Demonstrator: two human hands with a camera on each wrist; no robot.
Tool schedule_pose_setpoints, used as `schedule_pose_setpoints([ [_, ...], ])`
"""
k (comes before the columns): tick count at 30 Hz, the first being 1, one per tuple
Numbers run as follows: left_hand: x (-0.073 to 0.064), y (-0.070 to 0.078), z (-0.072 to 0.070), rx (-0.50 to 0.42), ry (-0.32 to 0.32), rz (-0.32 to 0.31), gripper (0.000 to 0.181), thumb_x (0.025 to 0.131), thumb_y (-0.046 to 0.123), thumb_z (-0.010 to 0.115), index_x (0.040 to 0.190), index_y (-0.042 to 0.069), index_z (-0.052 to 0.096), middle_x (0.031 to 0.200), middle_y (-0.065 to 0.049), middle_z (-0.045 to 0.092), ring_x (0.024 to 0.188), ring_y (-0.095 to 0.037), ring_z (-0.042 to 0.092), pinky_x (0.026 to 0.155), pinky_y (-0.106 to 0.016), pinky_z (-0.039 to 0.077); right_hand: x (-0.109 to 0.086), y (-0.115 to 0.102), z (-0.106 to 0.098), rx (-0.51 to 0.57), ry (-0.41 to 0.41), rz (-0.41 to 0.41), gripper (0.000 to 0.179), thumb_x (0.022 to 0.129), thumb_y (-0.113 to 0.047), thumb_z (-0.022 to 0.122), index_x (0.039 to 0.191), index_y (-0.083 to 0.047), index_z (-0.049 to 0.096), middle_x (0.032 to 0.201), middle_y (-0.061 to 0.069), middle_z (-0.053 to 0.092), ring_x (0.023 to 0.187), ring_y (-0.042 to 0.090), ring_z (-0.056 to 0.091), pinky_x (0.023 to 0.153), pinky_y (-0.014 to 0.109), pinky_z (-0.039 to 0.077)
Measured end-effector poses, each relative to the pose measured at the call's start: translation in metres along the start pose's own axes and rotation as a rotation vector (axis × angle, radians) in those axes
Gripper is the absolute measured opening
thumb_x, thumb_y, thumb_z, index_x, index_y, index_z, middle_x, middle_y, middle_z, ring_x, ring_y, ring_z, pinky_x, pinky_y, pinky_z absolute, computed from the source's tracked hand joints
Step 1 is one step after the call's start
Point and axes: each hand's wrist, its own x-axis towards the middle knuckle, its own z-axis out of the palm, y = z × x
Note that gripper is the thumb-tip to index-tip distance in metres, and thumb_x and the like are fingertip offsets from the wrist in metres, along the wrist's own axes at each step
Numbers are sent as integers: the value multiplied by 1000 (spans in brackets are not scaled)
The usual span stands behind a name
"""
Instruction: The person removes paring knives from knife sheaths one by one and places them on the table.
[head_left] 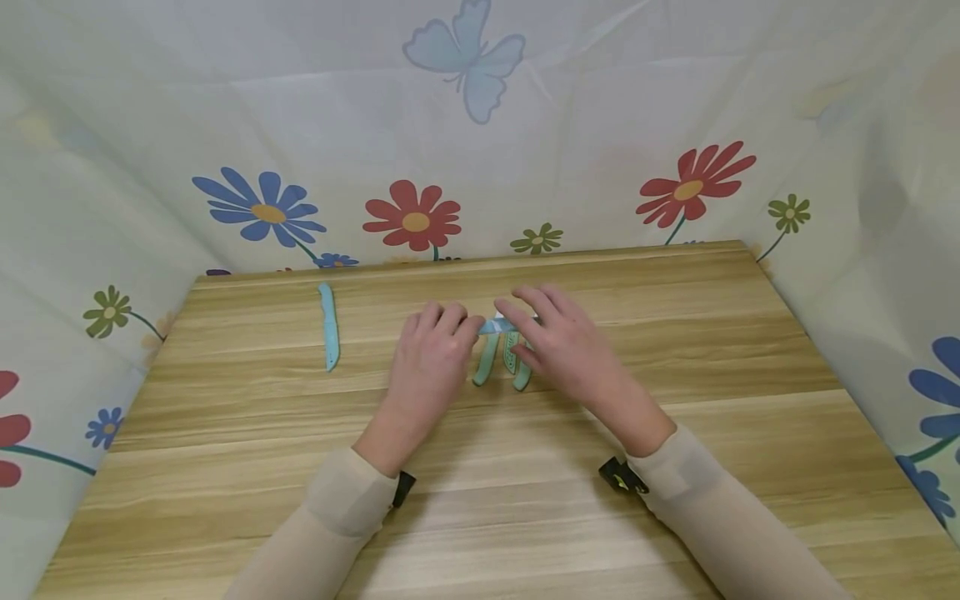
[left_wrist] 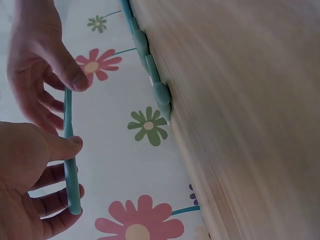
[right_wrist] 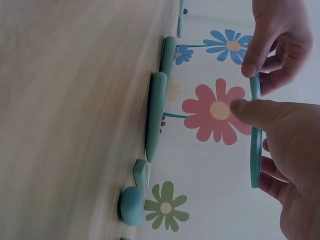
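A slim blue knife [head_left: 497, 326] is held level between both hands, seen edge-on in the wrist views. My left hand [head_left: 433, 354] pinches its thicker end, thumb on the near side and fingers behind it. With thumb and fingers, my right hand [head_left: 564, 343] holds the other end, its fingers spread in the head view. Under the hands lie a curved green handle [head_left: 487, 360], a green piece with a printed pattern [head_left: 512, 354] and a second green handle [head_left: 522, 378]. Their far ends are hidden by the hands and the knife.
Another light blue knife [head_left: 330, 329] lies lengthwise toward the back left of the wood-grain table [head_left: 480, 508]. A curtain with printed flowers [head_left: 570, 150] hangs right behind the table's back edge and down both sides.
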Motion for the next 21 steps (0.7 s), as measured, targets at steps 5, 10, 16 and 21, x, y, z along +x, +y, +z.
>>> schedule_pose_setpoints([
  [5, 0, 4, -1, 9, 5, 9, 19, 95, 9, 80, 114, 7, 79, 105, -8, 68, 97, -31, 61, 78, -42, 55, 1, -4, 1, 35, 9, 10, 50, 93, -10, 83, 140, -5, 66, 132, 16, 64, 118, 34, 62, 103, 43, 53],
  [10, 0, 5, -1, 2, 3, 7, 17, 96, 8, 79, 113, 8, 79, 104, -8, 67, 95, -30, 59, 76, -41, 54, 0, -5, 2, 46, 25, 2, 36, 95, -4, 79, 131, -3, 72, 118, 13, 67, 107, 31, 63, 93, 40, 56],
  [16, -1, 6, 0, -4, -24, 0, 18, 98, 9, 77, 115, 8, 79, 105, -8, 68, 96, -29, 58, 78, -41, 53, -1, -6, 2, 38, 31, -8, 32, 94, -2, 80, 125, -3, 74, 111, 12, 70, 103, 30, 63, 89, 40, 56],
  [21, 0, 6, 0, -7, -32, -1, 17, 99, 9, 77, 116, 7, 79, 105, -8, 68, 97, -30, 58, 78, -41, 53, -1, -7, 2, 39, 28, 0, 32, 94, -3, 81, 125, -3, 74, 111, 12, 69, 104, 30, 63, 92, 40, 55],
])
